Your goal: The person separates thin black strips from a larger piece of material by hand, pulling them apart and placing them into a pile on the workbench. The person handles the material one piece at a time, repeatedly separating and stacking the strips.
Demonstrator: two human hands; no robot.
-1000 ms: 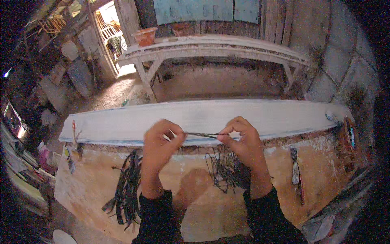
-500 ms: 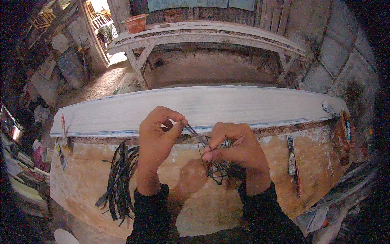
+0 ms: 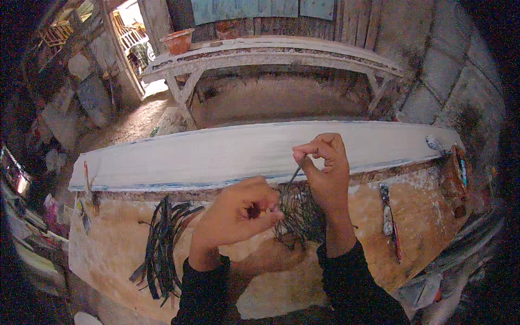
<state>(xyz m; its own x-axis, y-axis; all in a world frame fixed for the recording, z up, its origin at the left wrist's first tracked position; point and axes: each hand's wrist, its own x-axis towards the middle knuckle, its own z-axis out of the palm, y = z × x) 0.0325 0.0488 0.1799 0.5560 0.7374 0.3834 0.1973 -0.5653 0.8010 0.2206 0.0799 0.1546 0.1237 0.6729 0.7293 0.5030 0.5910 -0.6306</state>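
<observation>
My left hand point(image 3: 235, 214) is closed around the lower end of a thin dark strand, low over the stained workbench point(image 3: 130, 244). My right hand point(image 3: 324, 165) is raised above it and pinches the strand's upper end point(image 3: 295, 174) between thumb and fingers. The strand runs slanted between the two hands. Below them a tangle of thin dark strands point(image 3: 299, 216) lies on the bench, partly hidden by my right wrist. Both forearms wear dark sleeves.
A long white plank point(image 3: 216, 154) lies across the bench's far side. A bundle of dark flat strips point(image 3: 162, 244) lies at left. A small tool with a grey and red handle point(image 3: 389, 216) lies at right. Behind stands a pale wooden bench point(image 3: 271, 54) with a clay pot point(image 3: 179, 40).
The strand was stretched level between both hands. My left hand has dropped and moved right, my right hand has risen, so the strand now slants steeply.
</observation>
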